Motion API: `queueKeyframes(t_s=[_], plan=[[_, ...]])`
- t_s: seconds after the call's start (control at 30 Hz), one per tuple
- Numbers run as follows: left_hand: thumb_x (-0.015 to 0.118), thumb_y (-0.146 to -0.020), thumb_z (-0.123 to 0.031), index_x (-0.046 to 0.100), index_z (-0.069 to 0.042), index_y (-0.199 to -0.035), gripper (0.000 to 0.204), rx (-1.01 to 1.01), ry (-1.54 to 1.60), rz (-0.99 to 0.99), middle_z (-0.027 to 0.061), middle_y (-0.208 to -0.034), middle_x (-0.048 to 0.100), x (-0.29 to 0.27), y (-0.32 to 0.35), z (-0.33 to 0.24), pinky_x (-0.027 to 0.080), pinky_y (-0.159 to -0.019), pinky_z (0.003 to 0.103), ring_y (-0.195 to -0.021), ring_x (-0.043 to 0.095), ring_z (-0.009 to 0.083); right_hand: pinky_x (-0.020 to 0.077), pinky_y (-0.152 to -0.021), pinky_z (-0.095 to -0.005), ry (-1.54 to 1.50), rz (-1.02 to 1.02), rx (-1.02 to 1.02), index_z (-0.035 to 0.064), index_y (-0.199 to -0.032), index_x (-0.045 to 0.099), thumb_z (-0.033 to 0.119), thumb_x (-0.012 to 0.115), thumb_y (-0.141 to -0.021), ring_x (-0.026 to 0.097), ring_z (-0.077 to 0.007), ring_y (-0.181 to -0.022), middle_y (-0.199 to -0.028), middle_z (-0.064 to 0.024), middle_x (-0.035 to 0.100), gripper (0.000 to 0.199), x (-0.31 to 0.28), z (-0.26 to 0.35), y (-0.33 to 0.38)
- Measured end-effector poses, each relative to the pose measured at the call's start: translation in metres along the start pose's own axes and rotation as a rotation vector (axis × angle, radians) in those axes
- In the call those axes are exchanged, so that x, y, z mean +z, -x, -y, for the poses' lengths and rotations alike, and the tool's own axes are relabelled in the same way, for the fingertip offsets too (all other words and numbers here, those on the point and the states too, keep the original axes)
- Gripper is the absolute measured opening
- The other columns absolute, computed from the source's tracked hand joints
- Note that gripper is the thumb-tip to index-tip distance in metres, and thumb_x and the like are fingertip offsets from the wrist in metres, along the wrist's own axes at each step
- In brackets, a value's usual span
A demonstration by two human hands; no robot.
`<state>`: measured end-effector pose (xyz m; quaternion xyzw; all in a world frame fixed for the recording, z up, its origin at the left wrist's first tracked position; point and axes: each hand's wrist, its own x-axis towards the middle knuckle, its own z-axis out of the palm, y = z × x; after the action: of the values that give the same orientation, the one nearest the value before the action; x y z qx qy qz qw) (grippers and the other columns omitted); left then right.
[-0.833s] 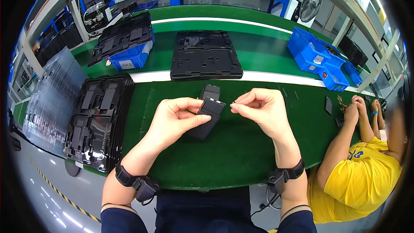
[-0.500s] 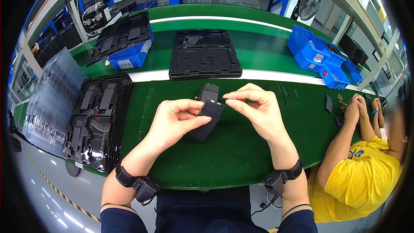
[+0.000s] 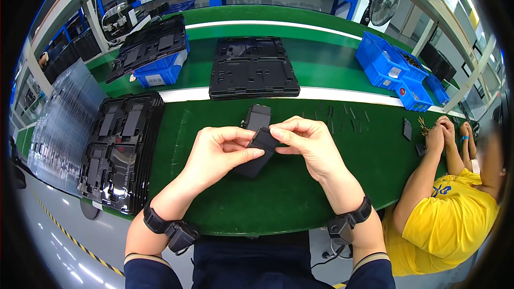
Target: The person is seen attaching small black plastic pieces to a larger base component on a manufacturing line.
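Observation:
My left hand point(image 3: 217, 151) pinches a small black rectangular housing point(image 3: 264, 140) between thumb and fingers, tilted above the green work surface. Against its upper right corner, the thumb and fingertips of my right hand point(image 3: 315, 150) are closed. Whether a small piece sits between those fingertips is hidden. Just behind lies another black block-like part point(image 3: 259, 114), partly covered by the held one. A dark flat part point(image 3: 249, 170) shows below the held housing. To the right of my right hand, several thin black strips point(image 3: 345, 111) are scattered on the surface.
Stacked black trays point(image 3: 120, 152) and clear plastic trays point(image 3: 67, 126) stand at left. Another black tray stack point(image 3: 254, 69) is ahead. Blue bins point(image 3: 380, 59) stand far right, and a blue bin point(image 3: 160, 72) bears a tray. A co-worker in yellow point(image 3: 450, 219) works at right.
My right hand has moved left and closed in on the housing's upper corner. The held housing has tilted slightly, hiding its top end. More of the thin strips now show.

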<state>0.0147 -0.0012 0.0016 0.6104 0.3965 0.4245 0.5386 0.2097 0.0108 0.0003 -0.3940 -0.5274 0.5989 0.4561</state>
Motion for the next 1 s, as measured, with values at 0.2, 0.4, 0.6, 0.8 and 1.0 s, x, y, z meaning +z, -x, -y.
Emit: queueKeyframes(t_s=[0.2,0.4,0.6,0.8,1.0], plan=[[0.067,-0.072,0.005,0.061,0.005,-0.098,0.026,0.002,-0.017,-0.019,0.012,-0.089,0.065,0.003,0.001,0.002,0.052,-0.074,0.025,-0.08,0.063,0.0146,0.0526,-0.067,-0.0258,-0.039,-0.01,0.028,0.0058,-0.085,0.066,0.02,0.066,-0.08,0.059,-0.0106,-0.079,-0.084,-0.002,0.062,0.015,0.004,-0.002,0.002],[0.067,-0.073,0.003,0.061,0.005,-0.098,0.025,-0.019,-0.003,0.021,0.0112,-0.086,0.065,0.002,0.003,-0.001,0.052,-0.072,0.024,-0.077,0.063,0.0127,0.0522,-0.066,-0.0249,0.051,0.08,0.027,0.0045,-0.083,0.065,0.02,0.065,-0.081,0.059,-0.0099,-0.076,-0.082,-0.0036,0.063,0.015,-0.004,0.003,0.001],[0.067,-0.073,0.002,0.062,0.006,-0.096,0.024,-0.152,0.05,0.127,0.0113,-0.084,0.065,0.004,0.002,-0.012,0.052,-0.07,0.023,-0.075,0.063,0.0123,0.049,-0.057,-0.0199,0.215,0.223,0.182,0.0041,-0.082,0.068,0.028,0.068,-0.077,0.06,-0.0075,-0.065,-0.074,-0.0031,0.064,0.024,-0.021,0.019,-0.006],[0.067,-0.073,0.003,0.061,0.006,-0.097,0.025,-0.161,0.062,0.111,0.0117,-0.084,0.065,0.005,0.002,-0.007,0.052,-0.07,0.022,-0.075,0.063,0.0119,0.0499,-0.056,-0.0179,0.107,0.243,0.22,0.0006,-0.085,0.066,0.017,0.068,-0.077,0.06,-0.0075,-0.061,-0.074,-0.0054,0.064,0.018,-0.02,0.01,-0.009],[0.068,-0.072,0.004,0.061,0.006,-0.097,0.026,-0.118,0.157,0.001,0.0114,-0.085,0.065,0.005,0.002,-0.003,0.052,-0.071,0.022,-0.075,0.062,0.0121,0.0481,-0.062,-0.0179,0.111,0.069,-0.12,0.0015,-0.081,0.062,0.012,0.065,-0.08,0.056,-0.0045,-0.065,-0.075,-0.003,0.062,0.01,-0.001,-0.005,-0.003]])
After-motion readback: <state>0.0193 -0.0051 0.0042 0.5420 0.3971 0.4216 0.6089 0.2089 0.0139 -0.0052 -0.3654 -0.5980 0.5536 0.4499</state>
